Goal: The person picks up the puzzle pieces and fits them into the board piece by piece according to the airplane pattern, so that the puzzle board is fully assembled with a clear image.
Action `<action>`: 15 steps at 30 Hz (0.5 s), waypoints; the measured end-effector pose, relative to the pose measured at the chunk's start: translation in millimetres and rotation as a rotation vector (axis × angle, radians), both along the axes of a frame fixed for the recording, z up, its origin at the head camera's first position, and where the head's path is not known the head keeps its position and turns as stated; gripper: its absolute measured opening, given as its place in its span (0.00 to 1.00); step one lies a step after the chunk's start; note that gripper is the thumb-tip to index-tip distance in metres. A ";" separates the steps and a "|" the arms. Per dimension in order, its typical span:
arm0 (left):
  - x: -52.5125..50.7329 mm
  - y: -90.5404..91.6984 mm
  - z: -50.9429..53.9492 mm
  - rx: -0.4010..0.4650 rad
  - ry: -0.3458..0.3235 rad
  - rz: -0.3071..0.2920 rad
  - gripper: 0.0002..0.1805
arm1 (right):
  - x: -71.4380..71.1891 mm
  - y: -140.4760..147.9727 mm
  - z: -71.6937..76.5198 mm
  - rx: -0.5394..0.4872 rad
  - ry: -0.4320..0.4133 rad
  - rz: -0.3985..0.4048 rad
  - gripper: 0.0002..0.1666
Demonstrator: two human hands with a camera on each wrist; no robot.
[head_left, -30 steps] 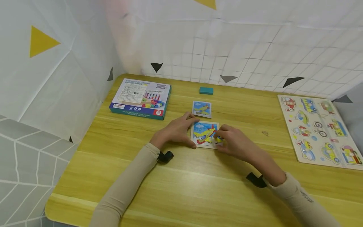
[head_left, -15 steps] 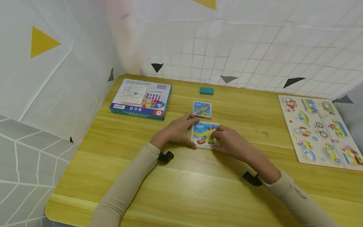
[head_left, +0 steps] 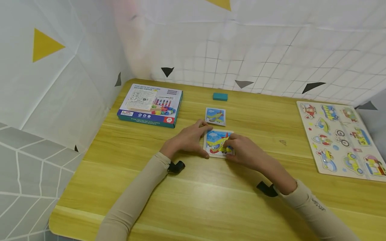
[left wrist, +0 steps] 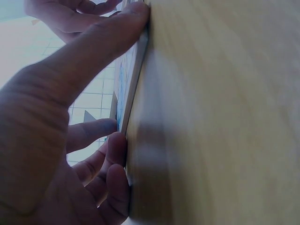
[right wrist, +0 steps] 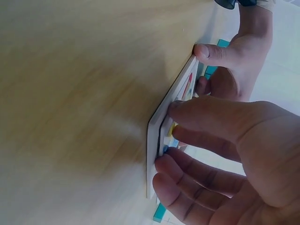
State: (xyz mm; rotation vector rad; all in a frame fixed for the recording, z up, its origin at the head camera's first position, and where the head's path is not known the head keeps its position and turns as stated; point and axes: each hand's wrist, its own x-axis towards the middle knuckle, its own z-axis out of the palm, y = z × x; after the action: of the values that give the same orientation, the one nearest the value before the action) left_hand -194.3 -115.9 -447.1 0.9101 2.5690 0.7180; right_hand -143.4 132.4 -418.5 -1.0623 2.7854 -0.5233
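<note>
A small jigsaw board [head_left: 218, 156] with a yellow airplane on blue sky lies flat on the table. My left hand [head_left: 189, 138] holds it at the left side, thumb at the near corner and fingers at the far one. With thumb and fingers, my right hand [head_left: 248, 150] pinches a puzzle piece [right wrist: 167, 126] at the board's lower right. In the right wrist view the piece sits within the board's raised rim, a thin dark gap along its edge. The right fingers cover much of it. Just beyond the board lies a matching airplane picture card [head_left: 215, 116].
A beads box [head_left: 149, 105] lies at the back left. A small teal block [head_left: 220, 96] is near the table's back edge. At the right lies a large wooden vehicle puzzle board [head_left: 340, 139]. Fabric walls stand behind and to the left of the table.
My right hand has slid a little to the left with the piece, and the white gap at the picture's lower right has closed up. My left hand has stayed in place.
</note>
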 end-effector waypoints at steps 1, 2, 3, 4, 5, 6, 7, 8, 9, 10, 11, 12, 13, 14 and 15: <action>0.1 0.1 0.1 0.001 0.000 0.000 0.59 | 0.3 -0.5 0.7 0.005 -0.002 0.001 0.13; 0.3 0.3 0.3 0.003 0.000 0.000 0.59 | 0.5 -1.1 1.4 0.009 -0.004 0.002 0.13; 0.4 0.2 0.3 0.003 0.000 0.000 0.59 | 0.8 -1.9 1.9 0.014 -0.004 0.004 0.13; 0.6 0.3 0.7 0.005 0.000 0.002 0.59 | 1.1 -2.9 2.4 0.017 -0.003 0.006 0.13; 0.9 0.3 1.1 0.007 -0.001 0.004 0.59 | 1.2 -3.9 2.7 0.020 0.002 0.013 0.12; 1.4 0.2 1.6 0.010 -0.002 0.005 0.59 | 1.3 -5.1 2.9 0.023 0.009 0.019 0.11; 1.8 0.1 1.9 0.013 -0.003 0.007 0.59 | 1.4 -6.2 3.0 0.028 0.017 0.025 0.10; 1.8 -0.1 1.9 0.015 -0.003 0.008 0.59 | 1.5 -7.3 3.0 0.031 0.023 0.031 0.09; 1.8 -0.2 1.8 0.016 -0.002 0.010 0.59 | 1.5 -8.3 2.8 0.036 0.031 0.036 0.09; 1.9 -0.1 2.0 0.019 -0.002 0.011 0.59 | 1.7 -9.2 2.9 0.040 0.037 0.039 0.08; 1.9 -0.2 1.9 0.020 -0.002 0.010 0.59 | 1.8 -9.9 2.9 0.045 0.045 0.043 0.08; 1.6 -0.3 1.7 0.023 -0.003 0.008 0.59 | 2.1 -10.2 2.9 0.046 0.050 0.043 0.08; 1.5 -0.2 1.7 0.024 -0.003 0.006 0.59 | 2.4 -10.4 2.8 0.046 0.058 0.043 0.08; 1.2 -0.3 1.7 0.024 -0.002 0.004 0.59 | 2.6 -10.4 2.4 0.047 0.067 0.044 0.08; 1.1 -0.4 1.7 0.025 -0.004 0.003 0.60 | 2.8 -10.7 2.1 0.050 0.077 0.046 0.07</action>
State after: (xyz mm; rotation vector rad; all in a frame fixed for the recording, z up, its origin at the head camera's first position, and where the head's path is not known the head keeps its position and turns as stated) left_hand -193.2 -116.3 -445.3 0.9123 2.5639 0.7529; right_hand -140.6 121.7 -416.3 -1.1560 2.8163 -0.4133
